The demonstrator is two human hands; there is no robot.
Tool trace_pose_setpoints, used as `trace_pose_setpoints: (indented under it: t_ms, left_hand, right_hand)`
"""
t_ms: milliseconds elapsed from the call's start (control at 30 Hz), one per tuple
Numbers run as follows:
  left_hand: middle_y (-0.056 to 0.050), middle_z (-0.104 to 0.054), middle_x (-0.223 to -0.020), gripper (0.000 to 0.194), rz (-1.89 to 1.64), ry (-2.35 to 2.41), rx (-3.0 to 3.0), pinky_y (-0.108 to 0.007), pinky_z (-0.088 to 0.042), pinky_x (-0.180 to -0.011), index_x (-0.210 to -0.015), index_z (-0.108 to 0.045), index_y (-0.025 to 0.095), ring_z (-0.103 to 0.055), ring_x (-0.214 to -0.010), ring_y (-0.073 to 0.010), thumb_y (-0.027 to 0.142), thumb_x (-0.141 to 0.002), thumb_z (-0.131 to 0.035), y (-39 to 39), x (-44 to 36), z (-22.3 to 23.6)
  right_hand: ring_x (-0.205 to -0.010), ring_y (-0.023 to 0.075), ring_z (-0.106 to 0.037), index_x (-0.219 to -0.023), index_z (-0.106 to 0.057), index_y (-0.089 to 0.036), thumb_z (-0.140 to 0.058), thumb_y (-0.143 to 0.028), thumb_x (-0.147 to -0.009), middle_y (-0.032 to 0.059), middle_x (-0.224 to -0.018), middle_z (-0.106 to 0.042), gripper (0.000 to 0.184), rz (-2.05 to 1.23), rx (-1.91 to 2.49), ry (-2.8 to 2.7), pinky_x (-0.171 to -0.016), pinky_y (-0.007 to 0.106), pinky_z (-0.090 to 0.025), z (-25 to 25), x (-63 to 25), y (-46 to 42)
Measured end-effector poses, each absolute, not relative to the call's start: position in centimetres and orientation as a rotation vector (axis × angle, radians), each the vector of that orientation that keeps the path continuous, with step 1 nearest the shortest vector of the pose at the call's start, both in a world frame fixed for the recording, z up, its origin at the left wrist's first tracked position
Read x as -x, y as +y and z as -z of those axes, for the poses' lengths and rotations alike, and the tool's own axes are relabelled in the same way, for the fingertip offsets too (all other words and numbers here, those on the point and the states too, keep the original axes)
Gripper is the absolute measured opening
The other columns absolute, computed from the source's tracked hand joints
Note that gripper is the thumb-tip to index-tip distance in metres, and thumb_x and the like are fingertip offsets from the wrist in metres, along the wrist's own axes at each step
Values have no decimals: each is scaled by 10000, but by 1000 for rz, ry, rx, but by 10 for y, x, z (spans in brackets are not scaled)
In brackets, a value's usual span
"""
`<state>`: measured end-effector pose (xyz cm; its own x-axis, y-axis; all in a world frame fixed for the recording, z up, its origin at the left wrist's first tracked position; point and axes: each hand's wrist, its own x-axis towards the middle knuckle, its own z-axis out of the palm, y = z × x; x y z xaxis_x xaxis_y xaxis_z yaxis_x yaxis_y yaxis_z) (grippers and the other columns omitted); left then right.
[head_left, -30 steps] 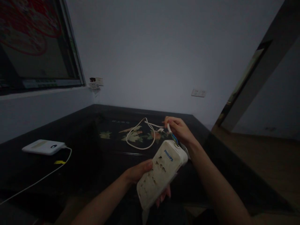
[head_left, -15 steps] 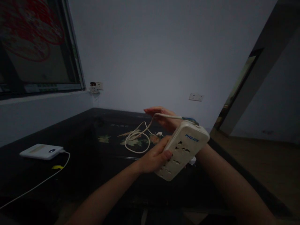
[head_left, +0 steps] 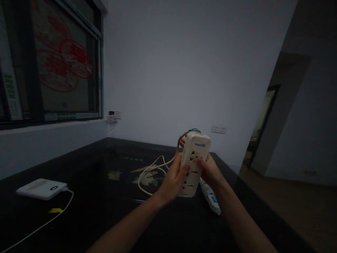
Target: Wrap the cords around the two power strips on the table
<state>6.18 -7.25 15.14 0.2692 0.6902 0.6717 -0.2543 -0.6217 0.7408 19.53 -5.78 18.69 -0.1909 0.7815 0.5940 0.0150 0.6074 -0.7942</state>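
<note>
A white power strip (head_left: 193, 175) marked PHILIPS is held up above the dark table, its socket face toward me. My left hand (head_left: 173, 177) grips its left side, thumb on the front. My right hand (head_left: 209, 168) holds the right side, with its thumb on the sockets; some fingertips show behind the upper left edge. From the top end, exposed blue and other wires run into a pale cable (head_left: 147, 175), which curves down and lies in loops on the table. Behind the strip and my right wrist, a second white strip with blue parts (head_left: 212, 200) lies partly hidden.
On the left of the dark table (head_left: 100, 218) lies a white power bank (head_left: 43, 188) with a white cable and a yellow tag (head_left: 55, 210). Wall sockets (head_left: 219, 129) are on the back wall, with more in the left corner (head_left: 114, 116). A window stands at left.
My right hand has come from behind the cable onto the strip's right side. The strip has turned more upright and moved left in view. The camera view has shifted upward.
</note>
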Motion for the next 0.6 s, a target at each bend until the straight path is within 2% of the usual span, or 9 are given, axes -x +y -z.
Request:
trace_pose_setpoints:
  t_ms: [100,167,200,233,300,367,400,500,600]
  left_hand:
    - [-87,-630,-939,397,-1411,536,-1970,-323,-443,-734,-1065,-562,164,-570,-824,-202,501,-896,-438,-74,-54,-161]
    - [-77,-632,-812,358,-1382,640,-2195,-325,-433,-720,-867,-634,158,-564,-771,-203,485,-874,-488,-68,-41,-172]
    - [-66,-623,-745,395,-1397,692,-2243,-328,-432,-718,-783,-643,157,-560,-724,-191,479,-895,-442,-63,-34,-177]
    - [-66,-631,-757,404,-1470,748,-2229,-332,-434,-738,-791,-653,158,-565,-734,-189,458,-913,-411,-56,-28,-181]
    - [-85,-649,-996,316,-1643,721,-2195,-353,-434,-829,-1040,-638,181,-574,-901,-214,421,-856,-546,-38,-21,-185]
    - [-109,-586,-1223,446,-1539,521,-2192,-384,-397,-956,-1199,-569,209,-537,-1088,-242,372,-791,-650,-21,-24,-182]
    - [-117,-575,-1250,451,-1408,427,-2178,-385,-390,-978,-1223,-554,213,-532,-1120,-242,353,-803,-642,-14,-28,-178]
    - [-121,-665,-1016,364,-1130,317,-2056,-357,-475,-825,-1204,-550,188,-634,-874,-198,363,-885,-528,-6,-38,-170]
    - [-62,-654,-792,321,-1114,416,-1969,-287,-465,-627,-1085,-581,157,-609,-626,-142,401,-913,-463,-14,-39,-168]
  right_hand:
    - [-986,299,-646,-1113,-609,-220,-685,-641,-645,135,-1077,-684,633,-916,601,-1534,-781,423,-531,-183,-204,-59]
    - [-974,293,-648,-1088,-626,-215,-687,-581,-686,131,-1094,-679,548,-932,591,-1554,-800,435,-523,-182,-214,-62]
    - [-993,293,-640,-1099,-626,-213,-688,-558,-700,130,-1123,-670,531,-928,595,-1575,-820,444,-516,-182,-219,-64]
    - [-1025,295,-628,-1121,-619,-214,-687,-540,-709,129,-1162,-655,529,-924,599,-1591,-846,453,-507,-183,-223,-66]
    - [-1083,293,-604,-1153,-607,-223,-691,-527,-713,123,-1226,-627,542,-926,587,-1603,-897,463,-485,-188,-229,-69]
    - [-1092,287,-605,-1150,-609,-225,-700,-521,-707,124,-1242,-620,541,-950,558,-1624,-922,466,-473,-195,-231,-72]
    - [-1082,285,-613,-1145,-611,-225,-704,-514,-705,125,-1241,-622,534,-965,546,-1636,-921,468,-476,-200,-232,-74]
    - [-1042,284,-637,-1128,-607,-217,-715,-472,-707,130,-1202,-647,503,-946,550,-1626,-881,469,-502,-211,-234,-78]
    - [-993,278,-657,-1090,-600,-202,-715,-435,-717,126,-1108,-689,454,-775,609,-1541,-829,444,-523,-215,-238,-78]
